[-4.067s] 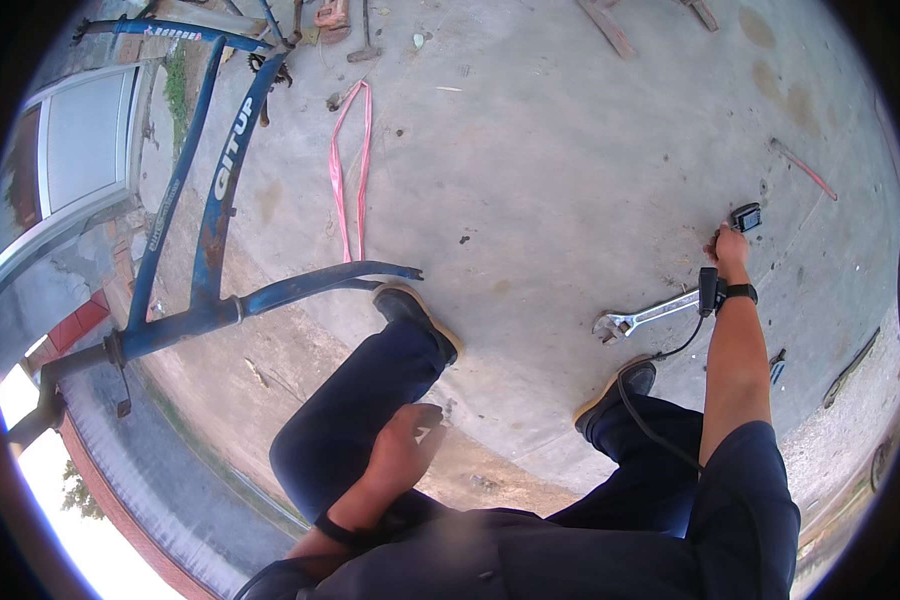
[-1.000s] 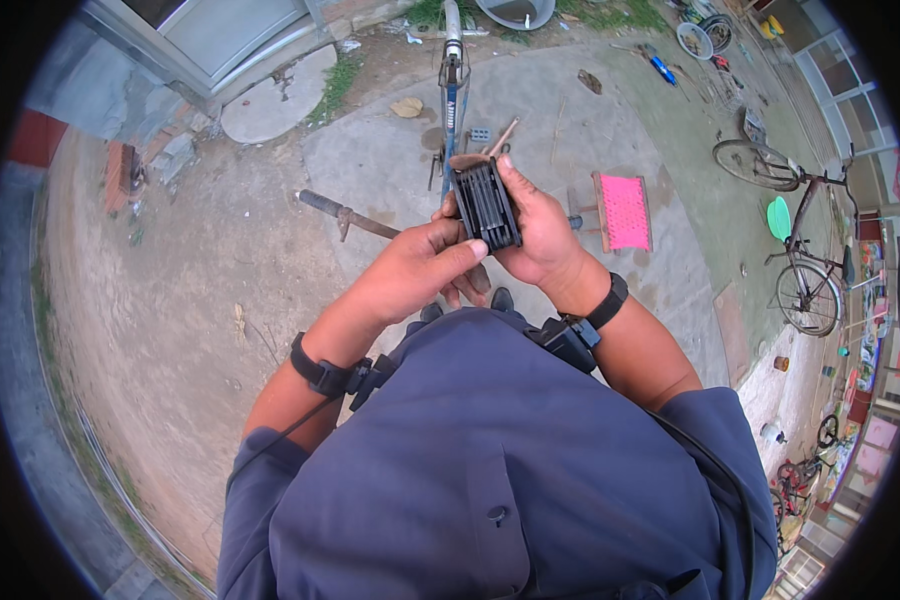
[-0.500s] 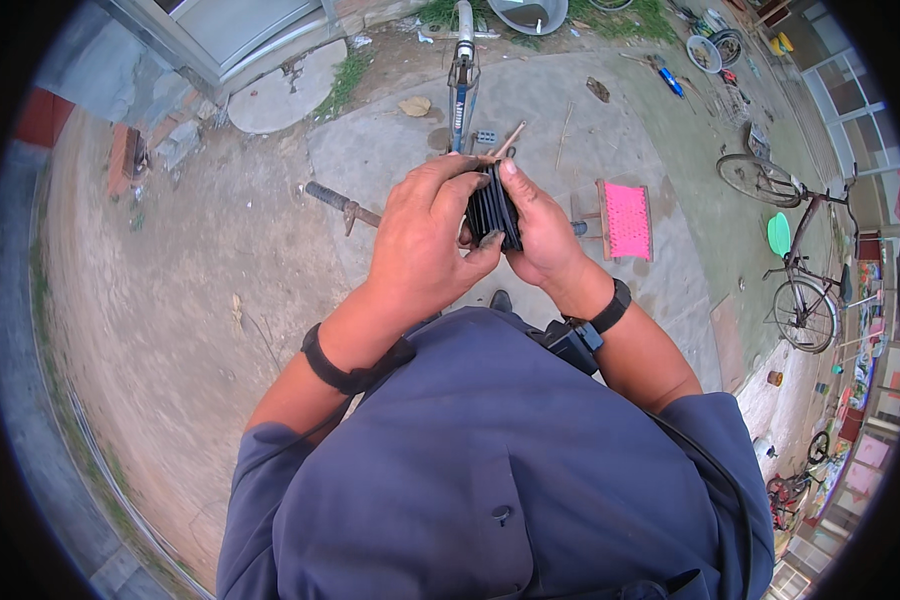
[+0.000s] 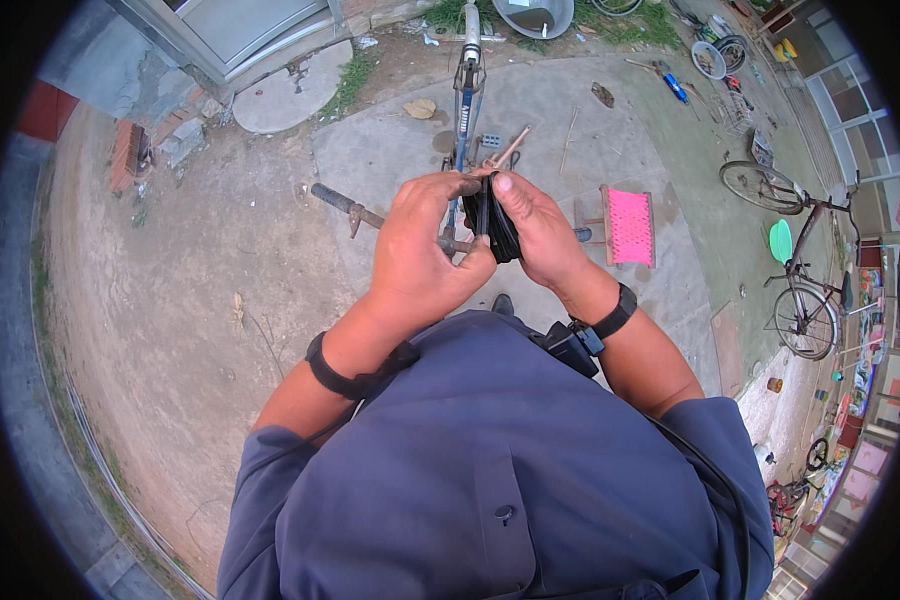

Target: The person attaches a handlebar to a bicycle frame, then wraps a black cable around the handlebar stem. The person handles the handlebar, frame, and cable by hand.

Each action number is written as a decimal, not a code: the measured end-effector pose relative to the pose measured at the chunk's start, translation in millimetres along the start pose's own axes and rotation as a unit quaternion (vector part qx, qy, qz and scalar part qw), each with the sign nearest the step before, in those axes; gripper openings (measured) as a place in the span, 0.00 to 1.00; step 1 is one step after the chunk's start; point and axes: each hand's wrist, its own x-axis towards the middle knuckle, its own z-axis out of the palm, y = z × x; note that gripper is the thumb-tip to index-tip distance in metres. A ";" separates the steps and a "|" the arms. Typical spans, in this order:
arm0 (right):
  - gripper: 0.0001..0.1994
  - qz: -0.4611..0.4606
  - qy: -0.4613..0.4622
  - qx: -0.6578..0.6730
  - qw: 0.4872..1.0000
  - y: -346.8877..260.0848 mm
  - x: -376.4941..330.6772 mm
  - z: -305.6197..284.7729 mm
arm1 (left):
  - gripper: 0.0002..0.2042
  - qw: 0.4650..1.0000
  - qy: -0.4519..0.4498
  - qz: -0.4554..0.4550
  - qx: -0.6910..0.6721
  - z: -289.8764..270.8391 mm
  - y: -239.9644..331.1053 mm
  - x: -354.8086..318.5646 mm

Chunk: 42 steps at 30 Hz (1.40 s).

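Between both hands, in front of my chest, is a compact bundle of black rubber in flat folded layers, which looks like a bicycle inner tube. My left hand pinches the bundle's left side, with fingers at its top and thumb lower down. On the other side my right hand grips it, thumb laid along the upper edge; its other fingers are mostly hidden behind. Below the hands stands a blue bicycle, its handlebar grip sticking out at the left. My hands hide the handlebar's middle.
A low stool with a pink woven seat stands right of the bicycle. Farther right are a blue pump-like tool, a green basin and another bicycle. A grey metal tub sits at the far edge.
My left fingers have shifted on the black bundle, and its layers are pressed closer together on the left. Both hands still hold it. The whole view has shifted slightly.
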 end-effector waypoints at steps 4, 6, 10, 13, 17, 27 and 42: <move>0.26 0.054 -0.040 -0.033 0.997 -8.2 -5.0 -8.4 | 0.20 0.974 -0.001 -0.156 -0.167 -6.5 -3.8 -3.0; 0.27 0.083 -0.056 -0.034 0.994 -9.2 -7.6 -9.4 | 0.16 0.915 0.011 -0.254 -0.312 -11.2 -8.2 -1.9; 0.25 0.081 -0.073 -0.047 0.993 -10.3 -8.8 -6.3 | 0.10 0.922 -0.031 -0.263 -0.284 -21.9 -14.7 -1.5; 0.24 0.095 -0.094 -0.119 0.984 -15.5 -10.2 -5.7 | 0.09 0.928 -0.023 -0.287 -0.235 -23.7 -17.3 -0.2; 0.23 0.109 -0.101 -0.150 0.977 -17.8 -12.1 -3.4 | 0.10 0.930 -0.008 -0.289 -0.227 -20.8 -20.0 2.4; 0.21 0.146 -0.039 -0.008 0.989 -5.1 -9.5 -1.4 | 0.07 0.932 0.033 -0.250 -0.261 -3.4 -22.2 -0.9; 0.19 0.061 0.078 0.137 0.986 4.7 5.0 -2.4 | 0.15 0.991 -0.056 0.112 0.040 11.1 -10.7 -10.9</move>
